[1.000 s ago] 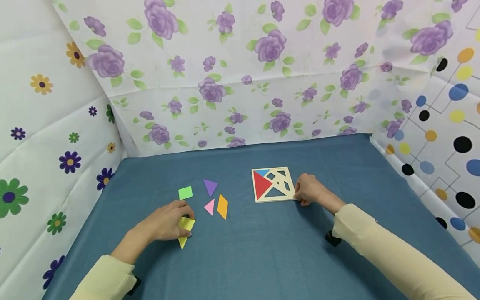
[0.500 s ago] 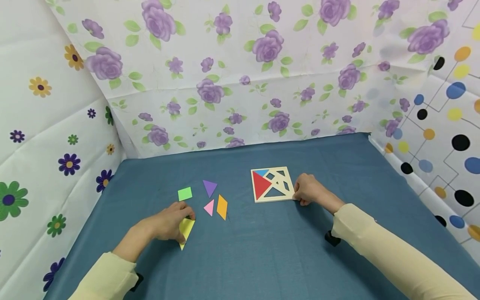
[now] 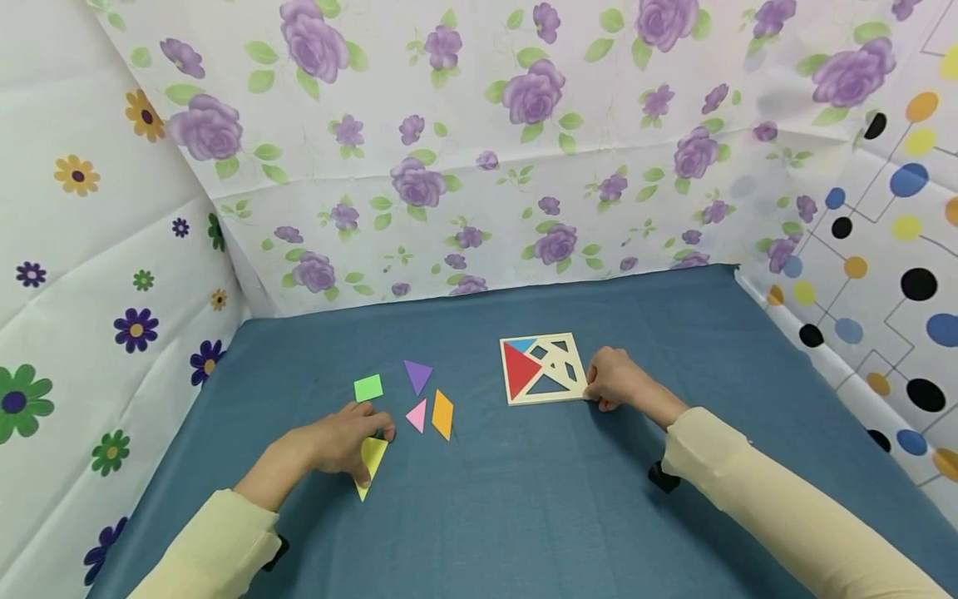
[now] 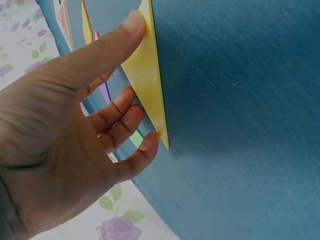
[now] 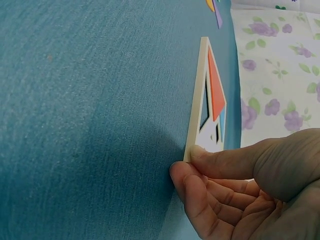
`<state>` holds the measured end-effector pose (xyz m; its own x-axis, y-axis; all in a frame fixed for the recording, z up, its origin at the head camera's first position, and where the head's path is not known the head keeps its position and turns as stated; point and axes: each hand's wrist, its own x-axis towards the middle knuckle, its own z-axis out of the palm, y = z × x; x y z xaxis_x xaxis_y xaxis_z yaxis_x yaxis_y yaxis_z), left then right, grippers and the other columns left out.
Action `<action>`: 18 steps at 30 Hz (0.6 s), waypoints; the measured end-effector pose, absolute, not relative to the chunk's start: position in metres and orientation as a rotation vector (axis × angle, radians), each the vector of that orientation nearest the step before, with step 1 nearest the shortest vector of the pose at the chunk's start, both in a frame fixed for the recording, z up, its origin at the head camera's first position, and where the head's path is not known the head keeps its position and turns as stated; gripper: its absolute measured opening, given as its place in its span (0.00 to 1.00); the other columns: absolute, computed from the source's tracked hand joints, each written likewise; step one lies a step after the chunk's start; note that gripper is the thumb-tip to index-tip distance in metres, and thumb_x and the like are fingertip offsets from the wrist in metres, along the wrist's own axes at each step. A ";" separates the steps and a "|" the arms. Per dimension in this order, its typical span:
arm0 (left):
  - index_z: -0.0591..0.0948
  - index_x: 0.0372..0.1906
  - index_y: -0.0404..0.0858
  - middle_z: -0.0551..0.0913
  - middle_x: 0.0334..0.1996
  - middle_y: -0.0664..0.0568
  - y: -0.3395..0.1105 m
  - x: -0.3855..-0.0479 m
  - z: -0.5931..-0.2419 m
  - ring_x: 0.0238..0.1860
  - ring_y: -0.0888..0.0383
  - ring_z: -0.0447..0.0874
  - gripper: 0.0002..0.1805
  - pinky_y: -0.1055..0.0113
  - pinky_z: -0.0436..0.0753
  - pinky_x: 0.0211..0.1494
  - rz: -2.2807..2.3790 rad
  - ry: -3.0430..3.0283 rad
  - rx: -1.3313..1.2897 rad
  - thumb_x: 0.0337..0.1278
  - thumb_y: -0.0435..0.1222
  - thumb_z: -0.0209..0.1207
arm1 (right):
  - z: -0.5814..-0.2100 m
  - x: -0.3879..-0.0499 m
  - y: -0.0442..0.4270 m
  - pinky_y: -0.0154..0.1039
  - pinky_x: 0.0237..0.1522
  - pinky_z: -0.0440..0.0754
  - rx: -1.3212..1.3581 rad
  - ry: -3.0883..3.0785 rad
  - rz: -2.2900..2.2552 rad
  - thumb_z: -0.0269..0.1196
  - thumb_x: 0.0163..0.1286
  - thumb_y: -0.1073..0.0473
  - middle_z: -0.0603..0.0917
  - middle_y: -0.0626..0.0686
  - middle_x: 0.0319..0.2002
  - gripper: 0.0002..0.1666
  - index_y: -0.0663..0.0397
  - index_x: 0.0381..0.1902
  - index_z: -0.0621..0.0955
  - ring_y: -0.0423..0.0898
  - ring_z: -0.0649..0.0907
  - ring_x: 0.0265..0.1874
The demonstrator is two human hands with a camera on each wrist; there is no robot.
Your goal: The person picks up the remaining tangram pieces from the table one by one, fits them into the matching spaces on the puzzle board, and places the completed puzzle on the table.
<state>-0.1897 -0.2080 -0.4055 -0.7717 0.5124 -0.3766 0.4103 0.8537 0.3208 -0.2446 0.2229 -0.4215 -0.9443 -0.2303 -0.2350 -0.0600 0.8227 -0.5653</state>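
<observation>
Left hand [image 3: 338,441] spread, thumb on yellow triangle [image 3: 373,453], I see from afar; right hand [image 3: 619,378] pinching puzzle board [image 3: 549,400] by one corner

One pale, square wooden frame [image 3: 577,391] is holding two flat pieces: one red triangle [image 3: 520,369] and one blue triangle [image 3: 521,343]. Five more are lying outside: one yellow triangle [image 3: 374,453], one purple triangle [image 3: 418,376], one pink triangle [image 3: 417,415], one green square [image 3: 368,388], one orange parallelogram [image 3: 442,414]. Two bare hands are showing, one left hand [image 3: 346,441] and one right hand [image 3: 615,378].
</observation>
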 end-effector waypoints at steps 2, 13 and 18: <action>0.77 0.47 0.51 0.72 0.46 0.54 -0.208 -0.191 -0.405 0.49 0.53 0.67 0.29 0.50 0.76 0.52 0.312 2.563 0.678 0.41 0.34 0.82 | -0.422 -0.245 0.223 0.38 0.20 0.84 -0.225 2.714 -0.828 0.69 0.65 0.73 0.85 0.57 0.18 0.06 0.66 0.27 0.87 0.48 0.86 0.17; 0.76 0.44 0.50 0.71 0.42 0.52 -0.208 -0.199 -0.404 0.45 0.53 0.66 0.27 0.53 0.74 0.47 0.285 2.526 0.708 0.42 0.33 0.81 | -0.423 -0.245 0.223 0.38 0.20 0.84 -0.215 2.722 -0.826 0.69 0.65 0.72 0.84 0.56 0.18 0.06 0.66 0.27 0.86 0.46 0.86 0.16; 0.71 0.38 0.45 0.69 0.36 0.50 -0.211 -0.203 -0.405 0.43 0.53 0.65 0.28 0.56 0.68 0.43 0.393 2.495 0.727 0.41 0.31 0.82 | -0.423 -0.245 0.224 0.38 0.21 0.84 -0.203 2.715 -0.832 0.69 0.65 0.72 0.84 0.56 0.18 0.06 0.65 0.27 0.86 0.47 0.86 0.16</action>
